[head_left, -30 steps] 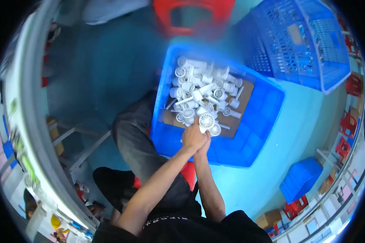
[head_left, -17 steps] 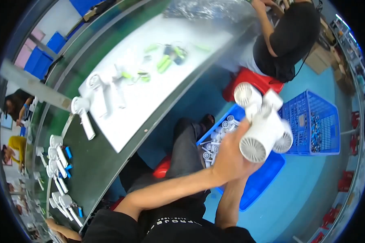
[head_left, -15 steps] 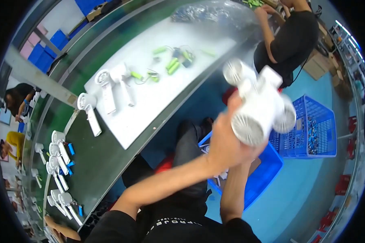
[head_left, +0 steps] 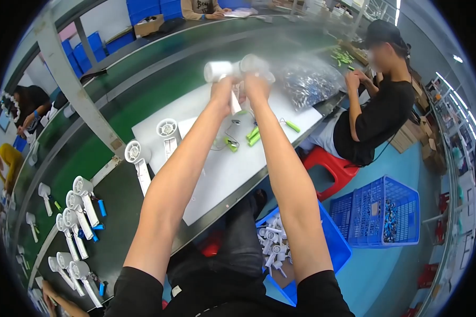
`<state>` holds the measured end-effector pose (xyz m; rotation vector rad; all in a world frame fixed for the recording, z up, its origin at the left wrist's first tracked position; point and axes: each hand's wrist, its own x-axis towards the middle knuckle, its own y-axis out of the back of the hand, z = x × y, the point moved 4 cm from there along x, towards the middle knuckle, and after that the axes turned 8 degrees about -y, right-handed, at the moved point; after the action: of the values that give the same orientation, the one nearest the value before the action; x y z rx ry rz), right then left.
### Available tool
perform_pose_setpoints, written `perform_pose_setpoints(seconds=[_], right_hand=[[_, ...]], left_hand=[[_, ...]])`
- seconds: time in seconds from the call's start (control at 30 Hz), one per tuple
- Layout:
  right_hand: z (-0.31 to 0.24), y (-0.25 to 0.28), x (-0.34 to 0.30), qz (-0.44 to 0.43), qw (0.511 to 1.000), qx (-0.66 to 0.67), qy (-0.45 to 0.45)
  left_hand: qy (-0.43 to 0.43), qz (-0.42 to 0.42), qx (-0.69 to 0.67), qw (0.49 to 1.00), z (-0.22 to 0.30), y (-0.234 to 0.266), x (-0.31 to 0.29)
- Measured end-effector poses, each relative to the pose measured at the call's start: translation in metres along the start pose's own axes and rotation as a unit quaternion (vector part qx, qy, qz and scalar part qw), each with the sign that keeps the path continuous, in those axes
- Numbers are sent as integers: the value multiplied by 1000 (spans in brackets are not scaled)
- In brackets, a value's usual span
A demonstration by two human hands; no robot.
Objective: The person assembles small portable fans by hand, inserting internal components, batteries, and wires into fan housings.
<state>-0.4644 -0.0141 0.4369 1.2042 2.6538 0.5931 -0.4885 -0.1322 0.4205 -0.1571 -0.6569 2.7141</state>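
Well to the left of the hands and nearer the body, white fan bodies (head_left: pixel 74 201) lie in small groups on the dark bench (head_left: pixel 119 227), with blue cylinders (head_left: pixel 101 208) beside them; these look already laid out. Closer to the left forearm, one fan (head_left: pixel 134 151) lies at the edge of the white sheet (head_left: pixel 217 185) and another (head_left: pixel 167 128) lies on it.

The left hand (head_left: pixel 223 95) is closed around a white fan piece (head_left: pixel 218 71), held above the sheet's far part. Just below and between the hands, green cells (head_left: pixel 254 137) with thin wires lie loose, apparently not fitted into any body. The right hand (head_left: pixel 256 89) is closed around blurred white pieces (head_left: pixel 254 64); how many, I cannot tell. None of the held pieces seems set down yet.

Below the right hand, by the right forearm, a heap of white parts (head_left: pixel 273 239) sits in the blue crate (head_left: pixel 341 251), so much seems left. Just right of the right hand lies a clear bag (head_left: pixel 312 82) of small pieces.
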Motion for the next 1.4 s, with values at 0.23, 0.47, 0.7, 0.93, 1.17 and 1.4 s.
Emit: perform_pose_setpoints(seconds=[0.23, 0.47, 0.7, 0.93, 1.17, 1.4], right_hand=[[0, -17, 55, -211, 962, -155, 83], [-13, 23, 3, -20, 963, -247, 108], [-19, -7, -83, -114, 909, -252, 311], [31, -72, -103, -102, 881, -306, 346], [-14, -12, -181, -108, 932, -159, 309], [20, 9, -169, -87, 929, -230, 276]], left_hand=[[190, 56, 118, 973, -4, 32, 7], [65, 88, 78, 991, -4, 58, 14], [-46, 115, 229, 965, 98, 54, -66], [15, 63, 298, 953, 123, 139, -240], [117, 100, 224, 962, 97, 250, -335], [136, 130, 400, 897, 89, 287, -320]])
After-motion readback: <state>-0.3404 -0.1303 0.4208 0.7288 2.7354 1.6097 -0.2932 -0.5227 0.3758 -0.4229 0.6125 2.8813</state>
